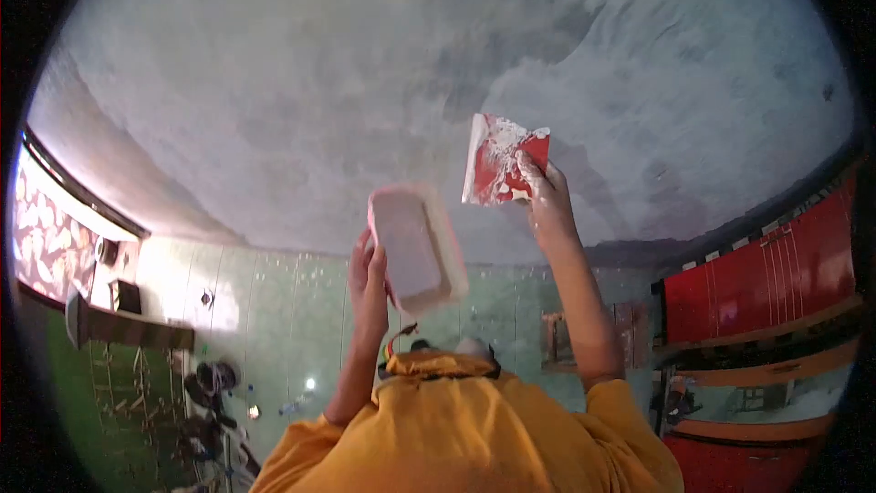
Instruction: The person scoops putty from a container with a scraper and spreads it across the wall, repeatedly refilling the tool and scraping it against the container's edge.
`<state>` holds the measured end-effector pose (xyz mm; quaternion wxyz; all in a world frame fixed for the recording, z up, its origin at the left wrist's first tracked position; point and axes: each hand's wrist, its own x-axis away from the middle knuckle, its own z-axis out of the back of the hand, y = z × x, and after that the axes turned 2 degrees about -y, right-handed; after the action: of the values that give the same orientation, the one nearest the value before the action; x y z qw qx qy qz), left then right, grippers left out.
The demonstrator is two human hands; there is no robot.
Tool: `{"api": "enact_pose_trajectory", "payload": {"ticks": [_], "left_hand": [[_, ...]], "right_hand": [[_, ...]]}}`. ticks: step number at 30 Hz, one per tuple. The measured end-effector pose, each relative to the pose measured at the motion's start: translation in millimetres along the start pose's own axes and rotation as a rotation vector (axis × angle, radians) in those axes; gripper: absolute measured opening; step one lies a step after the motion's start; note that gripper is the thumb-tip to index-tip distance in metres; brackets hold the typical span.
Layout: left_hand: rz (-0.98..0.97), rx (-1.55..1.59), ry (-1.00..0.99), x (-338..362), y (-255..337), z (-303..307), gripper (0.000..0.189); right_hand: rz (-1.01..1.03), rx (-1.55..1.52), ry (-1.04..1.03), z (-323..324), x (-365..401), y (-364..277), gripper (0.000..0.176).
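My left hand (368, 278) grips the side of a shallow pink rectangular tub (408, 242), its thumb over the near edge and fingers partly hidden behind. Motion blurs the tub, and its inside looks pale. Higher and to the right, my right hand (545, 196) is closed around a red putty scraper (502, 160). White paste smears the scraper's face and runs along its left edge. Similar white residue coats the fingers of that hand. In front of both hands rises a wall (365, 82) with patchy grey and whitish coating; the scraper overlaps it in this view.
Pale green floor tiles (274, 310), speckled with white, stretch below. Red cabinets (766, 288) stand at the right. On the left are a patterned curtain (55, 228), a ledge with a dark box (125, 297), and dark clutter (214, 379) on the floor.
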<state>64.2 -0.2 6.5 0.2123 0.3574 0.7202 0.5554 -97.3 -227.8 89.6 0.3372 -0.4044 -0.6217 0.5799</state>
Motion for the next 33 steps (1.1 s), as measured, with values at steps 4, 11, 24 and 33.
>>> {"api": "enact_pose_trajectory", "payload": {"ticks": [4,11,24,33], "left_hand": [[-0.115,0.080,-0.018,-6.3,17.5,-11.4,0.051],[-0.010,0.044,-0.003,2.0,21.3,-4.3,0.052],[0.136,0.157,0.010,16.7,29.5,-11.8,0.055],[0.053,0.145,-0.063,19.2,41.9,-0.3,0.052]], "right_hand": [[-0.355,-0.255,0.080,-21.3,56.8,16.9,0.027],[0.061,-0.304,0.318,-15.5,82.0,22.4,0.026],[0.431,0.382,-0.053,-40.9,122.0,116.5,0.046],[-0.037,0.956,-0.074,3.3,78.0,139.0,0.041]]}}
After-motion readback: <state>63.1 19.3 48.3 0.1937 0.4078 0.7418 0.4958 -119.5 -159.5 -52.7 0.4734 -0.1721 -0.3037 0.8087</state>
